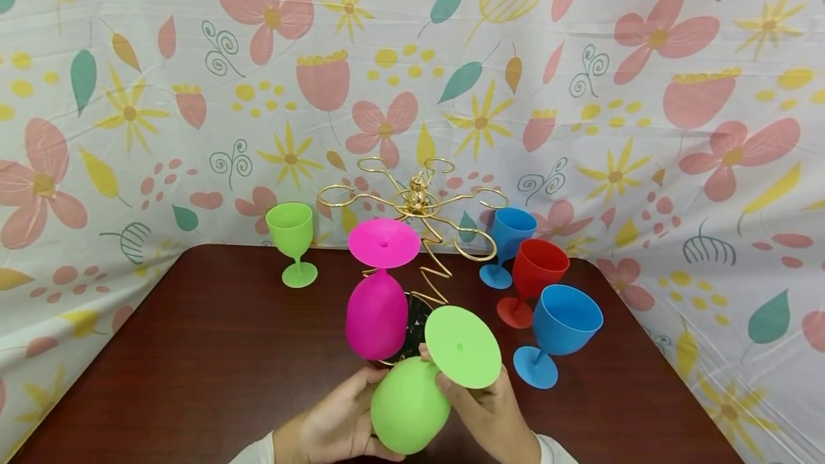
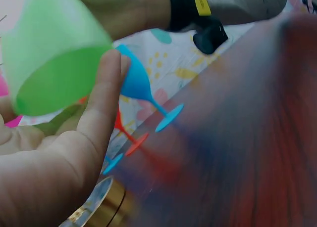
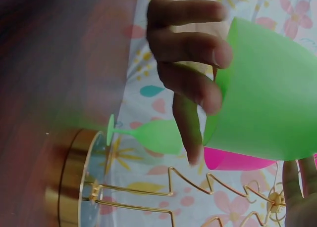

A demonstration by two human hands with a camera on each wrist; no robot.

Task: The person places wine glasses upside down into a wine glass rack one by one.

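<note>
A green plastic goblet (image 1: 410, 407) is upside down between both hands at the front of the table, its foot tilted up. My left hand (image 1: 335, 415) holds the bowl near the rim; in the right wrist view its fingertips (image 3: 210, 99) touch the rim. My right hand (image 1: 485, 410) grips the stem under the foot. Just behind, a magenta goblet (image 1: 377, 317) hangs upside down at the gold wire rack (image 1: 438, 263); its foot hides where it meets the rack. The rack's round base is partly covered by the goblets.
On the right stand a blue goblet (image 1: 513, 235), a red goblet (image 1: 540, 267) and a nearer blue goblet (image 1: 567, 317), all upright. Another green goblet (image 1: 290, 228) stands upright at back left. A flowered cloth (image 1: 412, 56) hangs behind the dark wooden table (image 1: 213, 349).
</note>
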